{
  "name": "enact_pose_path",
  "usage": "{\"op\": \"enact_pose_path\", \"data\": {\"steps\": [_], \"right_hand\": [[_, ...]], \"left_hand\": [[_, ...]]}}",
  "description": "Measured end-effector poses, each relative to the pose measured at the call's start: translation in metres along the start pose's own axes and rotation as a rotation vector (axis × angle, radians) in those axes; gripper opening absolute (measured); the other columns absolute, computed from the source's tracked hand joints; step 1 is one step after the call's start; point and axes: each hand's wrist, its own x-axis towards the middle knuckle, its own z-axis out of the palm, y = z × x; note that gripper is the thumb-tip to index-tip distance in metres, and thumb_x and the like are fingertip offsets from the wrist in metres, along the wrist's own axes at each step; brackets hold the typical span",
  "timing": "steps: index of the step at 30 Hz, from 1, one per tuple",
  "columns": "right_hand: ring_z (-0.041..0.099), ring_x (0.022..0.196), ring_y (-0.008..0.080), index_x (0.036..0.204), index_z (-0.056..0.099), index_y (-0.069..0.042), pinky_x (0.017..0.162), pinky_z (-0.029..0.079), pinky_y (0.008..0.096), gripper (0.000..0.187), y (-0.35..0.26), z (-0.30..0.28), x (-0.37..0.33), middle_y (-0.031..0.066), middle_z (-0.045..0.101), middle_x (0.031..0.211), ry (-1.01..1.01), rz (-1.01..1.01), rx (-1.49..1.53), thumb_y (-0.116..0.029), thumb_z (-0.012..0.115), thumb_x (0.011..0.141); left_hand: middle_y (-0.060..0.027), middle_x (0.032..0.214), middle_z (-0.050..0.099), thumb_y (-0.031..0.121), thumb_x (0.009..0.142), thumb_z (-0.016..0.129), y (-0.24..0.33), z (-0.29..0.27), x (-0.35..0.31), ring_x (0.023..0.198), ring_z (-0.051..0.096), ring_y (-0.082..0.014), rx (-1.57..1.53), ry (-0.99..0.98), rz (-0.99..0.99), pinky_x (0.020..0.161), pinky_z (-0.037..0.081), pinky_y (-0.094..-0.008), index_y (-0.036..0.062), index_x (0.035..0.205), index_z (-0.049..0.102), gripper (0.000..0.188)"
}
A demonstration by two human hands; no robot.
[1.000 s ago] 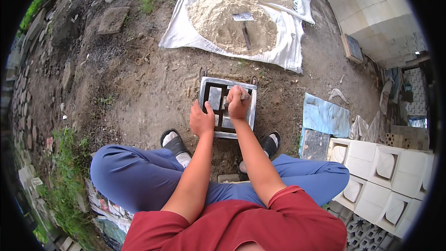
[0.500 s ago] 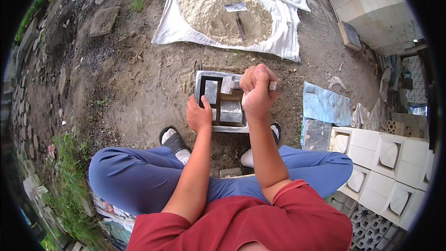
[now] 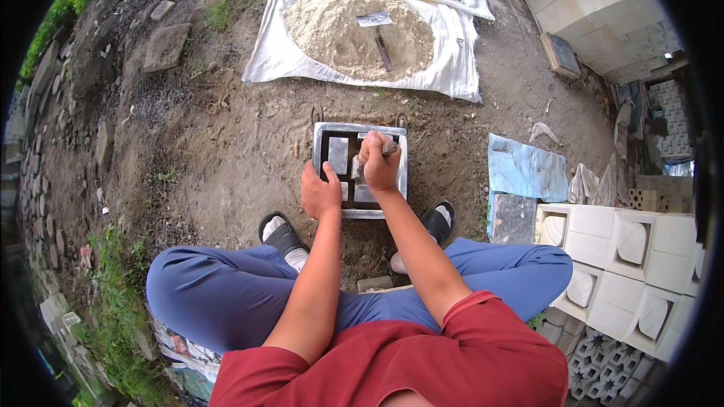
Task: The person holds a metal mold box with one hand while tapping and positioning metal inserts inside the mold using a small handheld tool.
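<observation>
Between my feet on the ground stands a square metal block mould (image 3: 360,213) with dark recesses and silvery metal blocks inside. My left hand (image 3: 322,193) grips its left wall, with the thumb on the inner side and the fingers outside. Over the mould's upper right part, my right hand (image 3: 378,163) is closed round a short wooden-handled tool (image 3: 390,148). The handle end pokes out past the fist; the tool's head is mostly hidden, and I cannot tell whether it touches the mould.
Beyond the mould, a white sack sheet (image 3: 264,60) bears a pale sand heap (image 3: 324,30) with a trowel (image 3: 382,45) on it. To the right lie a blue sheet (image 3: 526,169), a dark flat board (image 3: 514,217) and stacked pale blocks (image 3: 596,245). Rubble and weeds line the left.
My right hand has moved left and slightly down with the tool, from the mould's right edge to above its inside. My left hand stays on the left wall. The view has shifted slightly.
</observation>
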Motion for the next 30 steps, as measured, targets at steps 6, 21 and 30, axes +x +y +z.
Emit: {"op": "enact_pose_path", "data": {"steps": [6, 21, 30], "right_hand": [[0.027, 0.051, 0.0071, 0.065, 0.033, -0.010, 0.048, 0.022, 0.0292, 0.047, -0.106, 0.040, 0.010, -0.0042, 0.033, 0.058, -0.066, -0.134, 0.033, -0.019, 0.048, 0.110], [0.036, 0.052, 0.0079, 0.064, 0.040, -0.008, 0.050, 0.029, 0.0305, 0.049, 0.040, -0.001, -0.013, -0.0025, 0.040, 0.057, 0.006, -0.129, -0.169, -0.025, 0.049, 0.110], [0.027, 0.051, 0.0055, 0.067, 0.038, -0.009, 0.048, 0.022, 0.0292, 0.046, -0.098, 0.028, 0.022, -0.0044, 0.036, 0.058, -0.047, -0.173, 0.099, -0.020, 0.051, 0.110]], "left_hand": [[-0.0182, 0.119, 0.071, 0.049, 0.101, 0.056, -0.010, 0.003, 0.001, 0.101, 0.070, -0.0429, 0.004, 0.015, 0.000, 0.084, 0.055, -0.0543, 0.0090, 0.131, 0.063, 0.051], [-0.0171, 0.114, 0.071, 0.048, 0.100, 0.057, -0.007, 0.002, 0.001, 0.096, 0.070, -0.0430, 0.010, 0.048, 0.034, 0.080, 0.055, -0.0546, 0.0118, 0.128, 0.063, 0.046], [-0.0154, 0.116, 0.071, 0.047, 0.100, 0.057, -0.008, 0.005, 0.001, 0.098, 0.070, -0.0398, 0.021, 0.016, 0.027, 0.080, 0.056, -0.0533, 0.0108, 0.129, 0.063, 0.047]]}}
